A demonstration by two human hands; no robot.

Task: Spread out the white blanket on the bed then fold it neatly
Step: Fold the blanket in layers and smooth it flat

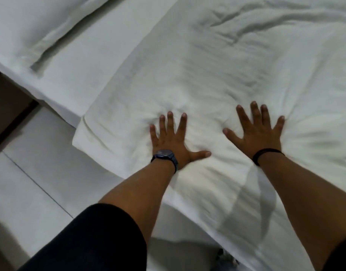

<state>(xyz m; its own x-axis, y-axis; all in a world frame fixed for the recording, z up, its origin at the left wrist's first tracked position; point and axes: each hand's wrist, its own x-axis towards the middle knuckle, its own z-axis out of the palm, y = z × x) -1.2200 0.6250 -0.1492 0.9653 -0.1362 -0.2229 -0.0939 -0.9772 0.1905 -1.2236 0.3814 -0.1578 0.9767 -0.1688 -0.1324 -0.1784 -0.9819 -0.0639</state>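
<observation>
Sleeve: nearest to us a black sleeve (90, 239) covers the left upper arm down to the elbow; below it the forearm is bare.
Forearms: we see both bare forearms stretched forward and slightly apart, reaching from the bottom edge up onto the bed.
Left hand: our left hand (171, 141) lies palm down on the blanket, fingers spread wide and the thumb pointing right; it grips nothing, it only presses flat.
Watch: a dark watch (164, 156) with a link band sits on the left wrist.
Right hand: our right hand (258, 133) also lies flat, palm down, fingers fanned wide and holding nothing, a little farther up the bed than the left.
Band: a thin black band (266, 154) circles the right wrist.
Blanket: the white blanket (207, 79) lies on the bed under both hands; it is soft and puckers into small creases around the fingertips, with longer wrinkles farther off at the upper right. Its near left corner (84, 132) hangs just over the side of the bed.
Bed: the bed (117, 44) shows a smooth white sheet left of the blanket's straight edge.
Pillow: a white pillow (31, 30) lies at the far upper left, its flat hem toward us.
Floor: pale tiles (35, 173) with a thin joint line lie left of the bed.
</observation>
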